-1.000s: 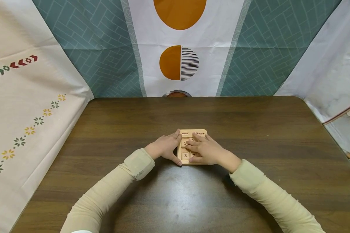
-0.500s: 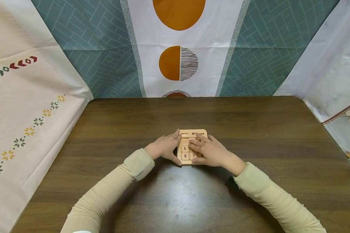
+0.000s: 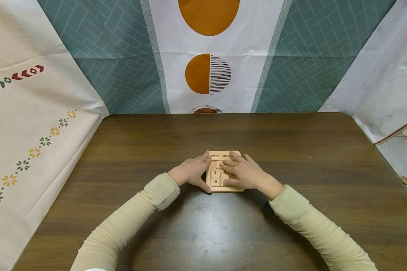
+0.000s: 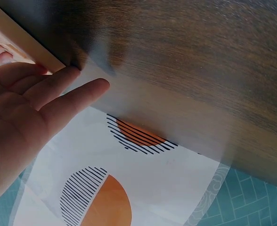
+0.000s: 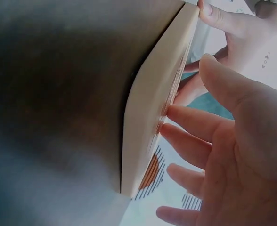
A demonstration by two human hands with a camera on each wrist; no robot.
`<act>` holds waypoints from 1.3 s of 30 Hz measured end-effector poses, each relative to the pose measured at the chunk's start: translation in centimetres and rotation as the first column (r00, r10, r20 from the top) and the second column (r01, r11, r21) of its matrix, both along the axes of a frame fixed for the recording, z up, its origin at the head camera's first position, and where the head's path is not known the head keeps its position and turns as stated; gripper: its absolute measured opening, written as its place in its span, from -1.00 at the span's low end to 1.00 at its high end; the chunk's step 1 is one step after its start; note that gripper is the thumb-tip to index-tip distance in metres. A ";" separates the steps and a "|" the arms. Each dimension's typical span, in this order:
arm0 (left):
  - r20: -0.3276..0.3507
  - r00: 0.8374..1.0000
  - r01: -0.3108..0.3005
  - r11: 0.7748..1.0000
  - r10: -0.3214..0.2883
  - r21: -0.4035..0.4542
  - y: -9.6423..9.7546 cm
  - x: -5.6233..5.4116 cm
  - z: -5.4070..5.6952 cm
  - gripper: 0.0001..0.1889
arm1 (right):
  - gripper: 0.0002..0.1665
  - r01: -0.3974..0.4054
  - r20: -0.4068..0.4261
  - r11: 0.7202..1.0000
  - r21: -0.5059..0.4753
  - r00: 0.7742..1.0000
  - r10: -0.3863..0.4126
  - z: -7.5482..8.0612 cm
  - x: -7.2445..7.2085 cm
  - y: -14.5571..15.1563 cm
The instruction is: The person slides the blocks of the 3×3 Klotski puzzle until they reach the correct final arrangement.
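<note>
A wooden number sliding puzzle (image 3: 225,190) lies on the table, its numbered tiles in a frame. Along its left side rests my left hand (image 3: 191,171), thumb at the near corner and fingers by the far corner. My right hand (image 3: 245,175) spreads over the puzzle's right part and hides several tiles. In the right wrist view, two fingertips of the right hand (image 5: 242,150) touch the puzzle's (image 5: 145,108) face. The 2 tile (image 3: 219,164) sits in the top row, partway toward the left corner. Below that corner show the 1 tile (image 3: 215,172) and the 8 tile (image 3: 215,181).
The brown wooden table (image 3: 149,139) extends around the puzzle on all sides. Behind it hangs a patterned cloth (image 3: 118,75). Pale fabric (image 3: 37,124) hangs along the left side. A small dark object (image 3: 267,209) lies under the right wrist.
The 1 tile has slid down from the top left to the middle row, and the 2 tile has shifted left. My right hand moved slightly right, then slightly back. The left hand stays still.
</note>
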State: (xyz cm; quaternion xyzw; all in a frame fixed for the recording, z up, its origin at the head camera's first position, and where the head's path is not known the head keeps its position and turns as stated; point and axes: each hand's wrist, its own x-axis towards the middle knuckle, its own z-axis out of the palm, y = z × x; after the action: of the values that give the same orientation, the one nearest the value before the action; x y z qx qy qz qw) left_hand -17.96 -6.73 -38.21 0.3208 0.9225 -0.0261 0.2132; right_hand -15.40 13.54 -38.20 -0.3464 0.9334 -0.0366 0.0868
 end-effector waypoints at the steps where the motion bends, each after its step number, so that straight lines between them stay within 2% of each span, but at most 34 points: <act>1: -0.001 1.000 0.001 1.000 -0.001 0.001 0.0 0.0 0.0 0.26 | -0.31 -0.004 -0.002 1.000 0.000 1.000 0.004 0.0 0.0 -0.2; 12: -0.009 1.000 0.010 1.000 -0.010 0.004 0.0 -0.1 -0.2 0.26 | -0.28 -0.011 0.034 1.000 -0.025 0.999 0.012 -0.1 0.0 -1.1; 25: -0.010 1.000 0.001 1.000 -0.001 0.004 -0.1 0.0 0.1 0.26 | -0.35 0.052 0.004 0.998 -0.032 0.999 -0.052 0.3 0.4 2.1; 39: -0.013 1.000 0.003 1.000 -0.003 0.008 0.0 0.2 0.1 0.25 | -0.30 0.020 0.025 0.999 -0.036 1.000 -0.019 0.0 0.3 0.2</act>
State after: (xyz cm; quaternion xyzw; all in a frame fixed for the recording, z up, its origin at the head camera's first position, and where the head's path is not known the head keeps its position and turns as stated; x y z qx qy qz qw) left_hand -17.80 -6.72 -38.07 0.3228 0.9235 -0.0249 0.2058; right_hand -15.07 13.75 -38.18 -0.3383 0.9347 -0.0587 0.0914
